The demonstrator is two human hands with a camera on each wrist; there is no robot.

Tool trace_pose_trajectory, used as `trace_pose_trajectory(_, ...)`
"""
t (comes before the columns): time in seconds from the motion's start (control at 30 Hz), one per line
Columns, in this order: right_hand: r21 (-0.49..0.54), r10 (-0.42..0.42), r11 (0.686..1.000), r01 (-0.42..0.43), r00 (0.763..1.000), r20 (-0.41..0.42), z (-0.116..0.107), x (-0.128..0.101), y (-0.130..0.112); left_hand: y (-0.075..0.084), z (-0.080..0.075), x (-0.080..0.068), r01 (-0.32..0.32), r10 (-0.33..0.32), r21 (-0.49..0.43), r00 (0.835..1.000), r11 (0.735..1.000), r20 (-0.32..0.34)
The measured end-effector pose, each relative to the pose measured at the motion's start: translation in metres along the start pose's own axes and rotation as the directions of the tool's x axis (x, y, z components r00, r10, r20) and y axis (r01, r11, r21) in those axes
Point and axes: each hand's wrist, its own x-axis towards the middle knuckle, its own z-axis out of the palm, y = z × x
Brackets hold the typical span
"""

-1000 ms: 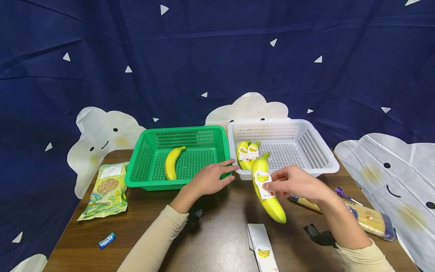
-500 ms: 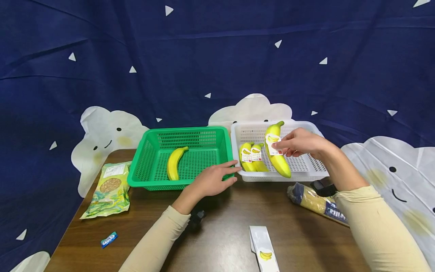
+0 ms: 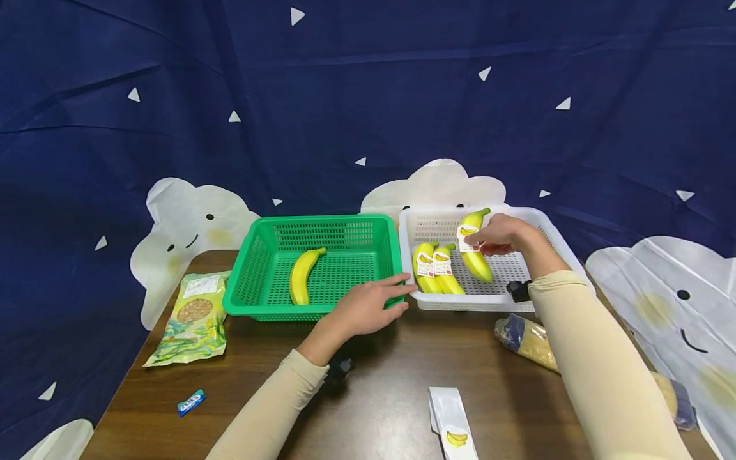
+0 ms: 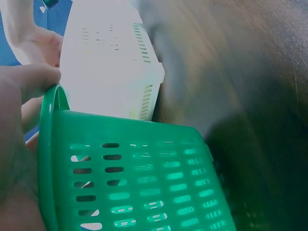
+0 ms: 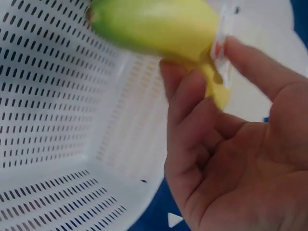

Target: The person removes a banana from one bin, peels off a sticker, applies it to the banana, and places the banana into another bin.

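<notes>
My right hand (image 3: pixel 506 233) pinches a yellow banana (image 3: pixel 476 263) by its white label, thumb over the label, inside the white basket (image 3: pixel 489 305). In the right wrist view the banana (image 5: pixel 154 24) has a greenish end, and the fingers curl behind it. Two labelled bananas (image 3: pixel 425 284) lie side by side at the white basket's left end. My left hand (image 3: pixel 368 306) rests, fingers extended, at the near right corner of the green basket (image 3: pixel 322 219). The left wrist view shows its thumb on the green rim (image 4: pixel 45 144). One unlabelled banana (image 3: pixel 303 276) lies in the green basket.
A green and yellow food bag (image 3: pixel 198 313) lies left of the baskets, with a small blue packet (image 3: pixel 191 402) in front. A folded white strip with a banana picture (image 3: pixel 451 412) lies front centre. My right sleeve partly covers pasta packs (image 3: pixel 531 343) on the right.
My right hand has carried the labelled banana from over the table into the white basket, right of the other two. My left hand has stayed at the green basket's corner.
</notes>
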Motion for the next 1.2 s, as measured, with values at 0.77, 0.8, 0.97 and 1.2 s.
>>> trace_pose_trajectory(0.77,-0.077,0.167,0.984,-0.16,0.981,0.097,0.027,0.045,0.003,-0.001,0.001,-0.003,-0.006,0.008,0.047,0.999,0.999,-0.034)
trace_pose_trajectory(0.8,-0.083,0.166,0.984,-0.157,0.98,0.107,0.028,0.045,0.002,-0.002,0.0,-0.004,-0.004,0.006,0.05,0.999,0.999,-0.034)
trace_pose_trajectory(0.97,-0.087,0.165,0.984,-0.154,0.976,0.14,0.031,0.041,0.0,-0.002,-0.001,-0.003,0.011,-0.009,0.05,1.0,0.999,-0.027)
trace_pose_trajectory(1.2,-0.125,0.134,0.986,-0.111,0.971,0.197,0.034,0.034,0.002,-0.002,-0.001,-0.002,0.015,-0.014,0.041,1.0,0.999,-0.019)
